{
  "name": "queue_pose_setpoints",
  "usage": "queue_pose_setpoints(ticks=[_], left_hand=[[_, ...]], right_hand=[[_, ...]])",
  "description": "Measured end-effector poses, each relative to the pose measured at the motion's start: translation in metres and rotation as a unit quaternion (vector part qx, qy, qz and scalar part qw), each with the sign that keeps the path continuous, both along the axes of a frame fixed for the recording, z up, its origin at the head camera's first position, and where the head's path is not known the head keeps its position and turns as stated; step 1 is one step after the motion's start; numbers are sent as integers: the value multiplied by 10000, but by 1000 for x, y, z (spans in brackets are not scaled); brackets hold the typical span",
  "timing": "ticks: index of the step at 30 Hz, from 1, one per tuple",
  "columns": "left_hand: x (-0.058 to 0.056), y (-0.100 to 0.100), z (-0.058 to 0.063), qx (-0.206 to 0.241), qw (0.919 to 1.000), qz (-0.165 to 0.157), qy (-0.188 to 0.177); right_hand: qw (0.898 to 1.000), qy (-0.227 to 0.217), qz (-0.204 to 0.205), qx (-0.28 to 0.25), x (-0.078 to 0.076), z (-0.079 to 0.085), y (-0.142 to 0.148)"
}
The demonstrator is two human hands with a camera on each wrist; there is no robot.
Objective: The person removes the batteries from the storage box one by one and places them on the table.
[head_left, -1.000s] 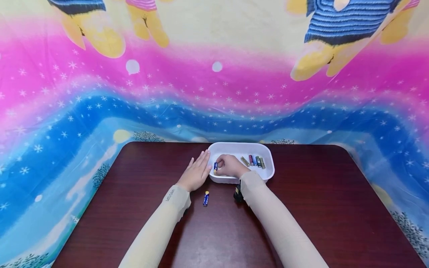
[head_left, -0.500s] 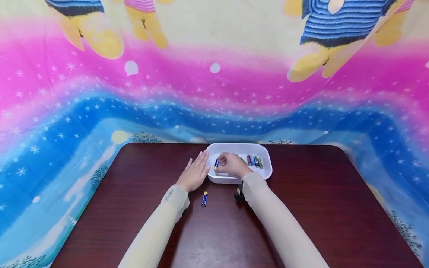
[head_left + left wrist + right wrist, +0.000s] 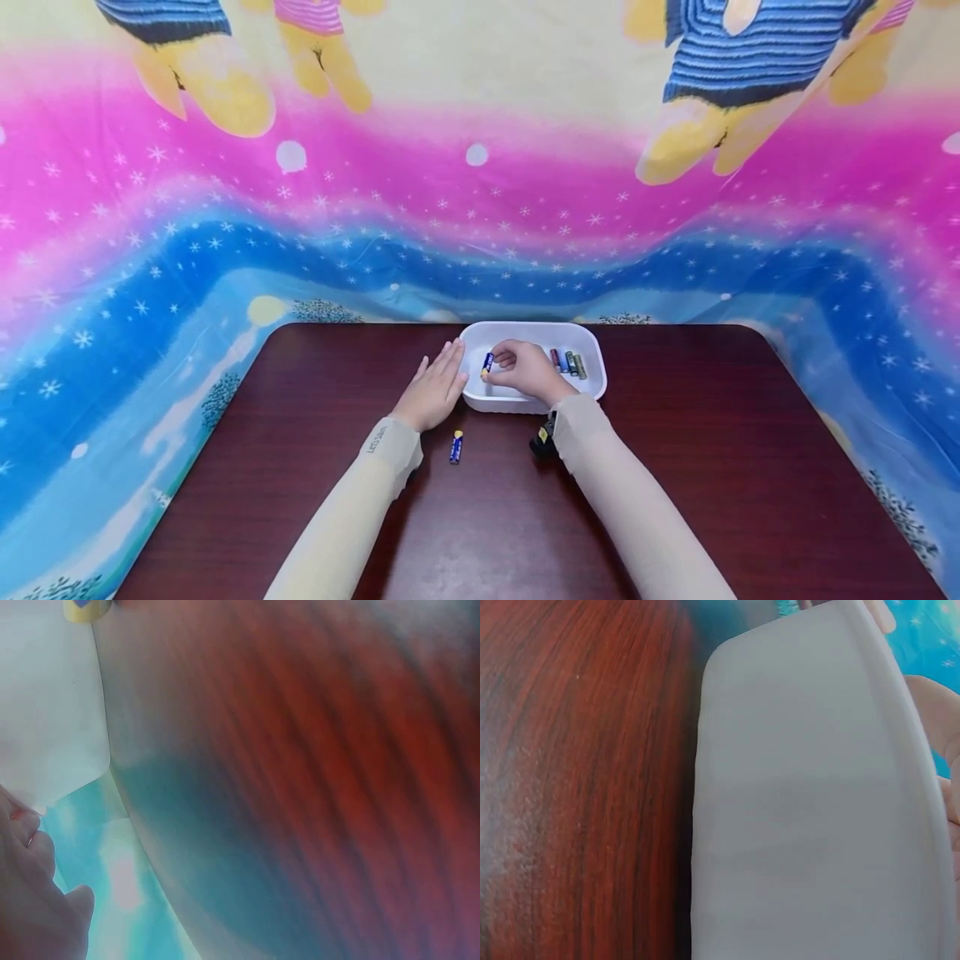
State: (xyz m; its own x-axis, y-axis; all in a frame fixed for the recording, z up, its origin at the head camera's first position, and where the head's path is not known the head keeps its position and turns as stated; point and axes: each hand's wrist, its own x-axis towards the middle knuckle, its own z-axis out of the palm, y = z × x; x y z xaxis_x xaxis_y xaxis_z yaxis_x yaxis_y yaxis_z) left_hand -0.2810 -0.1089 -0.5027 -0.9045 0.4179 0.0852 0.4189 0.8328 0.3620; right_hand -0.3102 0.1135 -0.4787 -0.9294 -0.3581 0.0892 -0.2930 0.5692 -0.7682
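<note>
A white plastic tray [image 3: 525, 406] stands at the table's far edge. My left hand [image 3: 431, 390] lies with straight fingers against the tray's left side. Over the tray's left part, my right hand [image 3: 527, 369] pinches a blue-and-yellow battery [image 3: 487, 365] between thumb and fingertips; it is tilted. Several small batteries [image 3: 572, 364] lie side by side at the right of the tray, partly behind the right hand. In the right wrist view the tray's outer wall [image 3: 810, 795] covers most of the right hand. The left wrist view shows part of the left hand [image 3: 37, 900] beside the tray.
One more blue-and-yellow battery [image 3: 456, 447] lies on the dark red-brown table [image 3: 712, 467], in front of the tray between the forearms. A patterned cloth [image 3: 480, 233] hangs right behind the table's far edge.
The pinched battery has moved slightly right, away from the tray's left wall, and has tilted. The right hand shifted a little to the right with it. The left hand stays against the tray.
</note>
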Motion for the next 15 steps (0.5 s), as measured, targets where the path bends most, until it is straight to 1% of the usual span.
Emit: queue_pose_setpoints(ticks=[3,8,15], left_hand=[[0,0,0,-26,10000,-9,9],[1,0,2,-92,10000,-1,-4],[1,1,1,-153,9998,-5,82]], right_hand=[[9998,82,-84,-181,3,0,3],[9982,19,-251,-540,10,2,6],[9950,112,-348,-931,18,5,10]])
